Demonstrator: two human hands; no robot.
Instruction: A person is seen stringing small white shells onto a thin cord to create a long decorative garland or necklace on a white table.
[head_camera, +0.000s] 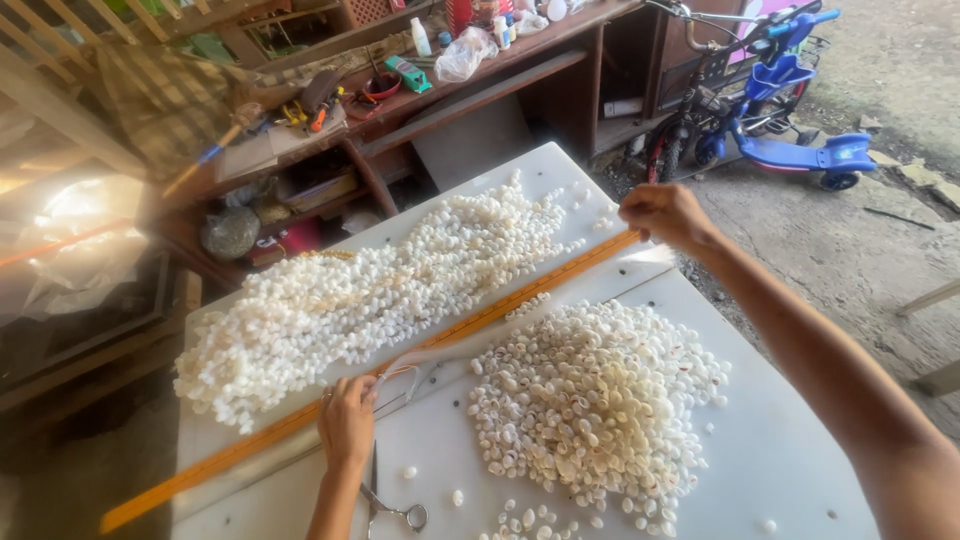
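My left hand (347, 420) pinches a thin pale thread (480, 325) at the near part of a white board (780, 450), beside a long orange ruler (500, 305). My right hand (665, 213) holds the thread's other end at the ruler's far tip, so the thread runs stretched along the ruler. A heap of loose white shells (595, 400) lies right of the ruler. A larger mass of white shells (360, 290), seemingly strung, lies left of it. Scissors (390, 505) rest just below my left hand.
A cluttered wooden shelf (440, 85) with tools, bottles and bags stands behind the board. A blue child's tricycle (790, 110) and a small bicycle (690, 125) are parked at the upper right on concrete ground. A few stray shells (455, 497) dot the board's near edge.
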